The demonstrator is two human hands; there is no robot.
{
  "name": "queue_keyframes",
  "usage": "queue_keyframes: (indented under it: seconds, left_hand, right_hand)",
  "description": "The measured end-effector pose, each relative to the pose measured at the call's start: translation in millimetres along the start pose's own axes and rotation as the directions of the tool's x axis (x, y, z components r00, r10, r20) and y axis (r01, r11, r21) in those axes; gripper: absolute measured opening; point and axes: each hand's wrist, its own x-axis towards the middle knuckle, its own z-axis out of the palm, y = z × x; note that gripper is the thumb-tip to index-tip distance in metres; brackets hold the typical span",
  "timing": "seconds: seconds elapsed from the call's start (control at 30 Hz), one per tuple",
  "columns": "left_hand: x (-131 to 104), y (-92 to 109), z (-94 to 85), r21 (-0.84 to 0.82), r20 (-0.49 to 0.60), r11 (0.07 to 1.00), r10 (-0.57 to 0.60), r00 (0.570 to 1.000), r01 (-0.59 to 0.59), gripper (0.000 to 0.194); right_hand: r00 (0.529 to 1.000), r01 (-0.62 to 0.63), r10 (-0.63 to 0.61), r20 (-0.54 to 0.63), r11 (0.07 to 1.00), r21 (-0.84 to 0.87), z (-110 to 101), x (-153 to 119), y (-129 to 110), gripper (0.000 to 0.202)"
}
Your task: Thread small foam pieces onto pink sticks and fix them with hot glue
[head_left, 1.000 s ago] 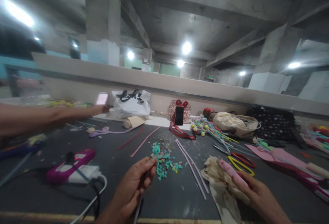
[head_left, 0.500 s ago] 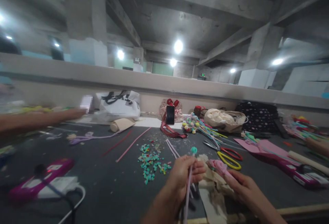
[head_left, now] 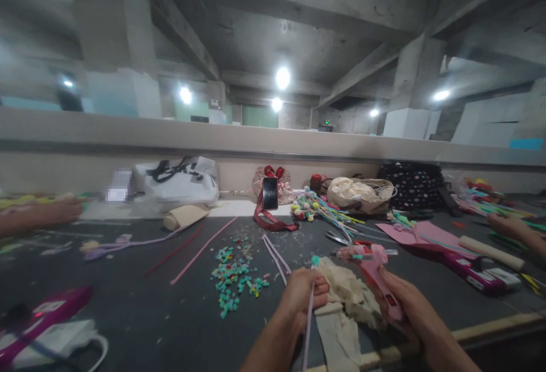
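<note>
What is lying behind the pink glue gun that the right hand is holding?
Beyond the pink glue gun in the right hand, scissors show their metal blades and some red handle. The rest of the handles is covered, so it cannot be seen.

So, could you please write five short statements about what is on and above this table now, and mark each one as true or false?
1. The right hand holds a pink glue gun. True.
2. The small teal pieces lie to the left of the left hand. True.
3. The left hand is empty. False: it holds a pale purple stem.
4. The white bag is to the left of the phone. True.
5. The phone lies flat on its back. False: it is propped up, close to upright.
</note>
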Motion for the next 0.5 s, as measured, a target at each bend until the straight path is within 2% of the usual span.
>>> queue_keyframes:
  seconds: [0.13,0.3,0.4,0.5]
  left_hand:
    - [1,5,-1.4,0.058,-0.015,0.997,0.056,0.998,-0.055,0.014]
    - [-3,17,-4.1,0.128,-0.072,0.981,0.159,0.985,-0.149,0.019]
    - [-11,24,-8.5,0.16,-0.101,0.967,0.217,0.971,-0.2,0.024]
    - [-24,31,-11.1,0.178,-0.106,0.954,0.263,0.959,-0.242,0.025]
  right_hand:
    - [0.996,-0.076,0.067,0.066,0.985,0.153,-1,1,7,0.029]
    - [0.983,-0.164,0.116,0.144,0.905,0.392,13,-2,7,0.025]
    - [0.978,-0.196,0.147,0.148,0.891,0.409,24,-3,8,0.026]
    - [0.984,-0.163,0.13,0.119,0.929,0.333,35,-2,12,0.029]
